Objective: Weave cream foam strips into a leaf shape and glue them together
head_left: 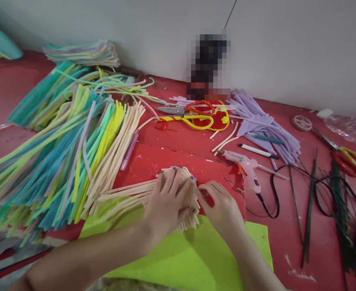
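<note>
Cream pipe cleaners (129, 193) form a woven patch with long loose ends running left, lying over a lime-green sheet (202, 250). My left hand (170, 198) lies over the patch, its fingers spread and stretched across the weave, thumb near the lower edge. At the patch's right edge is my right hand (217, 198), with thumb and fingers bent together in a pinch; what is between the fingertips is hidden. Right of that hand, a pink hot glue gun (246, 167) rests on the red table with its light on and a glue stick in its back.
Bundles of coloured pipe cleaners (65, 157) spread across the left. Yellow-and-red scissors (196, 115) lie at the back, near purple pipe cleaners (263, 121) and a marker (258, 151). A black cord (276, 202), dark green stems (310, 218) and other scissors (344, 155) are on the right.
</note>
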A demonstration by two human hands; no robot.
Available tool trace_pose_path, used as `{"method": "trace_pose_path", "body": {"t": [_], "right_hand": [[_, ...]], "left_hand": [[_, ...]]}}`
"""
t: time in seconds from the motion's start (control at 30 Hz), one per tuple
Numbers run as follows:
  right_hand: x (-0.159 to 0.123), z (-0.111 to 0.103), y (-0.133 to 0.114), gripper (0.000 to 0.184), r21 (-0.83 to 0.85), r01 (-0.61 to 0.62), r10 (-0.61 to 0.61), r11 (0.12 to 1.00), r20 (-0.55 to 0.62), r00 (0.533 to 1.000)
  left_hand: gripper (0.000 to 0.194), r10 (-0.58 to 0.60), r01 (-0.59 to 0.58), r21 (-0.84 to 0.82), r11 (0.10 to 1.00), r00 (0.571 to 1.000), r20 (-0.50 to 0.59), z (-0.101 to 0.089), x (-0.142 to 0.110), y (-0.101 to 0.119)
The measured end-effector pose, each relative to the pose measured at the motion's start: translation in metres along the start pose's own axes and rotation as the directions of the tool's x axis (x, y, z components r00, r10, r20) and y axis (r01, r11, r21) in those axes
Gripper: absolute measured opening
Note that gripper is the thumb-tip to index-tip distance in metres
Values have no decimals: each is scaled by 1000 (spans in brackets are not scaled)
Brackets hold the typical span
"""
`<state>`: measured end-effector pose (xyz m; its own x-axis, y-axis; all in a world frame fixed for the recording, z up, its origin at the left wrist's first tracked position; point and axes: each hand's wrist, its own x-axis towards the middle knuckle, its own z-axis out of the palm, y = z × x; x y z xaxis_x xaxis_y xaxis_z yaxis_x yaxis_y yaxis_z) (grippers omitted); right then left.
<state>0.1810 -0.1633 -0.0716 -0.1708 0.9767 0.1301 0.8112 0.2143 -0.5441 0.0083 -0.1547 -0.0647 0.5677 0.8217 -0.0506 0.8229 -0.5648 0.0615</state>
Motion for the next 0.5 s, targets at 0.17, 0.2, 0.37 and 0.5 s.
{"method": "trace_pose_path", "body": {"t": [0.17,0.2,0.37,0.5], "right_hand": [[1,0,0,14,32,-19,19,999,5,1000],[1,0,0,14,33,-21,21,999,6,1000],[1,0,1,13,33,-25,24,999,22,999],[1,0,0,13,33,-24,23,999,12,1000]], "left_hand": [[66,1,-1,-1,1000,1000,-3,1,0,0],[66,2,-2,-3,1000,1000,-4,1,0,0],[66,8,-8,-15,1000,1000,-8,2,0,-1],[66,17,-17,-19,1000,1000,-3,2,0,-2]]}}
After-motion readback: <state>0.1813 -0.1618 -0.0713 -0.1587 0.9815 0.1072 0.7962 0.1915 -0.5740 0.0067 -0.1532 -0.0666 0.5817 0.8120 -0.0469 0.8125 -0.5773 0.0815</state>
